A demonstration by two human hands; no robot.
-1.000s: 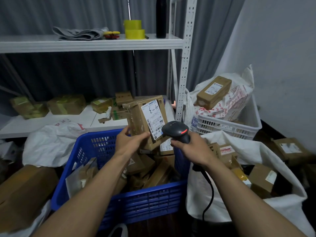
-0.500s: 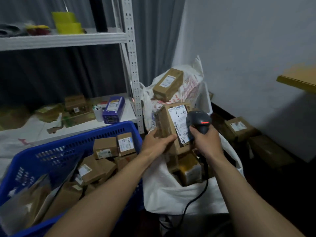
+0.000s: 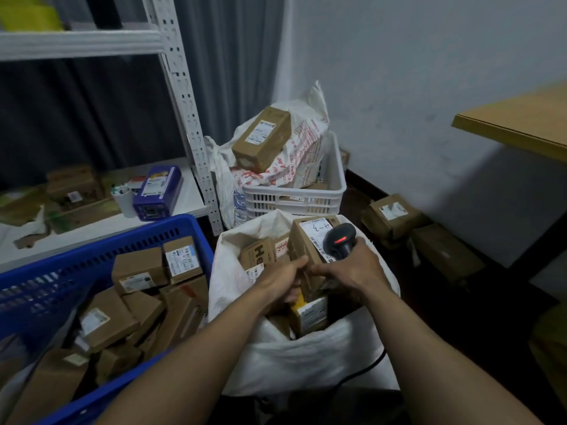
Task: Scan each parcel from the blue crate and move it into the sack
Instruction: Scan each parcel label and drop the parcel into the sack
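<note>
Both hands sit over the open mouth of the white sack (image 3: 294,357), whose rim stands up around them on every side. The left hand (image 3: 280,279) has its grip clenched on the near left edge of a brown parcel (image 3: 306,253) with a white label marked in pen. The right hand (image 3: 352,271) touches the same parcel's right side while its grip is wrapped around the handle of a black scanner (image 3: 339,240), red light showing, head resting against the label. The parcel lies tilted on top of other boxes inside the sack, just beyond the left grip, its far end near the sack's back rim. Under the hands a yellow-and-white box (image 3: 308,314) stands among the sack's contents; little free room shows around it.

Left of the left grip, touching the sack's side, the blue crate (image 3: 101,240) holds many brown parcels heaped loosely. Beyond both grips a white crate (image 3: 294,200) holds a printed bag with 1 brown box (image 3: 262,138) on top. To the right of the right grip, dark floor lies open up to more boxes (image 3: 392,214) by the wall, under the edge of a wooden desk (image 3: 515,124). A shelf post (image 3: 187,96) rises behind the blue crate.
</note>
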